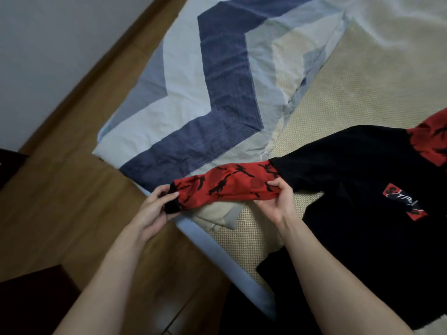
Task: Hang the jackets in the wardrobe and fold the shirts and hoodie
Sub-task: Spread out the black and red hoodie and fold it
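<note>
Folding the hoodie (358,189), by the look of it, with the sleeve (232,187) being dealt with first. Lying front-up on the woven mat (350,97) of the bed, black body spread flat, red chest patch (405,203) showing, red patterned hood (433,139) at the far right edge. Stretching out toward the bed's edge, the red patterned sleeve, lifted slightly off the surface between both hands.

Left hand (157,206) gripping the black cuff (173,209), fingers and thumb curled around it. Right hand (278,201) pinching the sleeve nearer the shoulder seam, fingers over the top and thumb beneath. Holding the cloth fairly taut between the two grips.

Resting just beyond the sleeve, a blue and white zigzag quilt (217,88), partly covering the mat. Running beside the bed, a wooden floor (60,201), with dark furniture (33,296) at the lower left.

Probably preparing to bring the sleeve across the chest. Risking a few things here: pulling too hard at the cuff and dragging the whole body askew toward the bed's edge; letting the cuff end droop over the edge, since it is hanging right at the mattress border; bunching the sleeve, already wrinkled along its length, into a lumpy fold; folding unevenly, with the bottom hem nearest the body looking rumpled.
</note>
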